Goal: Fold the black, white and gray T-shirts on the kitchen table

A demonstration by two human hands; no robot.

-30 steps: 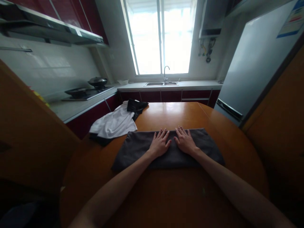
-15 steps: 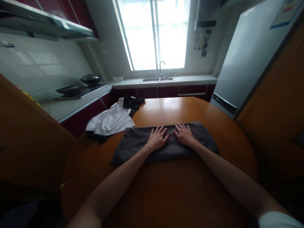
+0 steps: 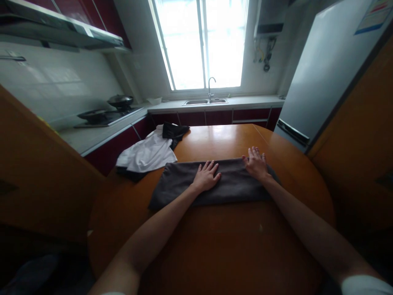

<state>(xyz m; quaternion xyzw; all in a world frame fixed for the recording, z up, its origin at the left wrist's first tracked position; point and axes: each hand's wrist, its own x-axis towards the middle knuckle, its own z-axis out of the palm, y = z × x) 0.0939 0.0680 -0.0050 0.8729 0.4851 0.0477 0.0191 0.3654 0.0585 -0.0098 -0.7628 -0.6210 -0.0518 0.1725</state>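
A dark grey folded cloth [image 3: 236,184], perhaps a garment, lies flat across the table in front of me. My left hand [image 3: 206,177] rests on its middle, palm down with the fingers spread. Over its right end is my right hand [image 3: 256,164], fingers stretched out and pointing away; whether this palm touches the cloth I cannot tell. Neither hand grips anything. Beyond the cloth's left end lies a loose pile of clothes, with a white garment [image 3: 150,150] and a black one [image 3: 175,132] on show.
The round wooden table [image 3: 215,246] carries the cloth and clothes. Behind it run a counter with a sink [image 3: 196,102] and a tap [image 3: 210,88]. A stove with pans [image 3: 120,101] stands at left, a fridge [image 3: 322,69] at right.
My right hand has slid from near the cloth's middle to its right end. My left hand stays on the middle. The view has shifted slightly.
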